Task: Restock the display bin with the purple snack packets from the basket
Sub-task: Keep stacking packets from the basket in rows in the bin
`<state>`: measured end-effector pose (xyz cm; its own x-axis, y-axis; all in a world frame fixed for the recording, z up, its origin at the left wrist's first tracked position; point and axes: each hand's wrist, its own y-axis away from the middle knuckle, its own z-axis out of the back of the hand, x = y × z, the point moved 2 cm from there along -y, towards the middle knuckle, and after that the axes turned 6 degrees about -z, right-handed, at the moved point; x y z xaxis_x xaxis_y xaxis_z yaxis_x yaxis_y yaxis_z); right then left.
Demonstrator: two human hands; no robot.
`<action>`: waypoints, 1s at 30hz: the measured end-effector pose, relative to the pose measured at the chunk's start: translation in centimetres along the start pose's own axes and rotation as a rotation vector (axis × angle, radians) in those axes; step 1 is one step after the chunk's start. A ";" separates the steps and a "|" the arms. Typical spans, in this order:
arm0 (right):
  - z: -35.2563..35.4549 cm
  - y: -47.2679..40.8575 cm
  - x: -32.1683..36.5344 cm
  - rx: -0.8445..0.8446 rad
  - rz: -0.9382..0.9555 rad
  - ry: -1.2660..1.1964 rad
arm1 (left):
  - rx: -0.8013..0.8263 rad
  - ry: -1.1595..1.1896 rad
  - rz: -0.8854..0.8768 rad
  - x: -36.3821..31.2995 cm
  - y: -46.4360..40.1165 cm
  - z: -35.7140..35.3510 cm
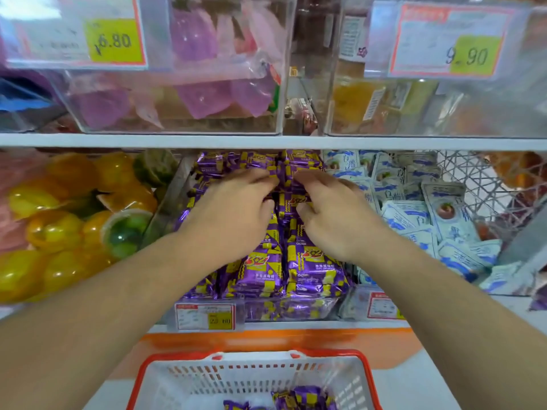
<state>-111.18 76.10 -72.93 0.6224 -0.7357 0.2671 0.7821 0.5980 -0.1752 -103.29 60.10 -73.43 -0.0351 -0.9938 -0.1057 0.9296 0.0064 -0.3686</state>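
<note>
Both hands reach into the clear display bin (pixel 299 309): the left hand (pixel 233 211) and right hand (pixel 334 214) each pinch purple snack packets (pixel 266 273) stacked there. A few more packets (pixel 305 399) lie in the white basket (pixel 251 380) below.

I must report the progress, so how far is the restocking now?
Done: the bin already holds many purple packets in rows. In hand: the left hand and right hand are both on packets at the back of the bin, fingers curled on them. Left: a few packets still lie in the basket.
</note>
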 end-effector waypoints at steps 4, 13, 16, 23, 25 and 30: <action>-0.1 0.0 0.1 -0.005 0.000 0.016 | 0.052 0.026 0.068 -0.3 0.3 -0.6; -0.6 -0.2 0.2 -0.005 0.010 0.018 | 0.083 0.042 0.116 -0.4 -0.1 -0.8; -0.3 0.2 0.3 -0.018 0.024 -0.001 | 0.087 0.055 0.128 -0.7 0.6 -0.3; 1.4 6.3 2.2 -0.205 0.146 -0.125 | -0.075 0.209 0.097 -3.6 7.4 3.7; 1.4 8.9 2.9 -0.241 0.199 -0.164 | -0.127 0.216 0.100 -4.8 11.1 4.8; -1.0 15.6 5.8 -0.137 0.239 -0.307 | -0.162 0.170 0.199 -4.5 21.5 3.8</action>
<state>-95.37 80.86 -75.03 0.7654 -0.4396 0.4701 0.6261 0.6776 -0.3857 -81.73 64.25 -77.35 0.0680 -0.9386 -0.3384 0.8542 0.2300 -0.4663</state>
